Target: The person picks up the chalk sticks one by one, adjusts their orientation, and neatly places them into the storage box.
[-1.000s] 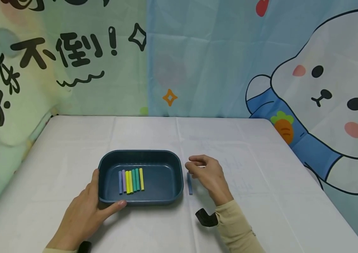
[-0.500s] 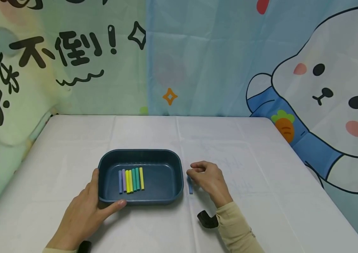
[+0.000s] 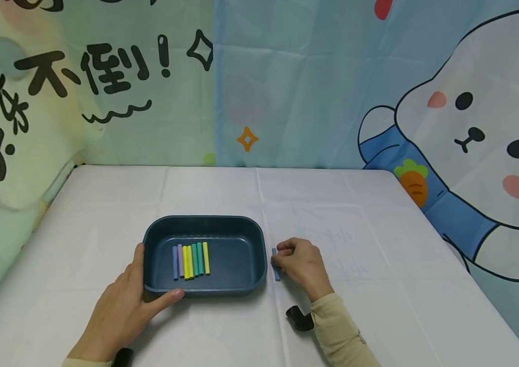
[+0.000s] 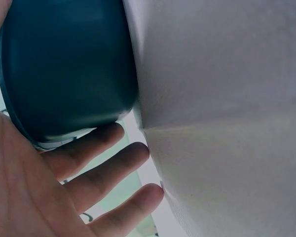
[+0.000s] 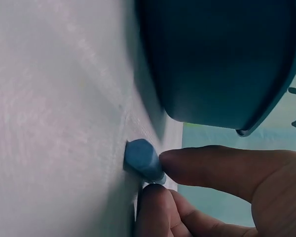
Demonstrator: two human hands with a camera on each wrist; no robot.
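A dark blue tray stands on the table. My left hand spans its near left corner, thumb on the near rim and forefinger along the left wall. In the left wrist view the other fingers lie fairly straight beside the tray. My right hand is just right of the tray. Thumb and forefinger pinch a blue chalk stick, which lies on the cloth; part of it is hidden behind the fingers. Inside the tray several chalk sticks, blue, purple, yellow and green, lie side by side.
A white cloth with fold creases covers the table. Behind it hangs a printed curtain with lettering and a cartoon animal. A dark strap-like piece sits by the right sleeve.
My right hand has come down a little, and its thumb and forefinger have closed on the blue chalk stick. The left hand and the tray have stayed in place.
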